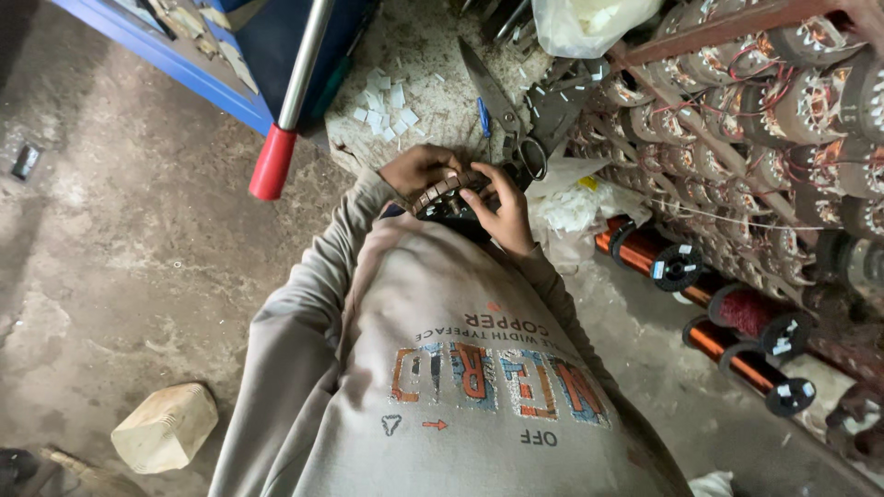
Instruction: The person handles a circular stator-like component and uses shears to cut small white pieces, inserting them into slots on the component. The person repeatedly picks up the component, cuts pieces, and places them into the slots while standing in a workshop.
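Your left hand and right hand are both closed around a small motor core — a ring of slotted metal, held tight against your chest just above the grey sweatshirt. The left wraps it from the far side; the right has its fingers curled over the near rim, thumb side hidden. By my reading you are working at the slots, seating or checking something in them; the view is too tight to tell which slot. The next move likely calls for a steady left grip while the right fingertips do the fine work — judged, not seen. Just beyond the hands, on the rough workbench, lie large scissors and a scatter of small white paper slips. To the right, copper wire spools lie below racks of wound motor cores. A pole with a red grip hangs at left; a wooden block rests on the floor.
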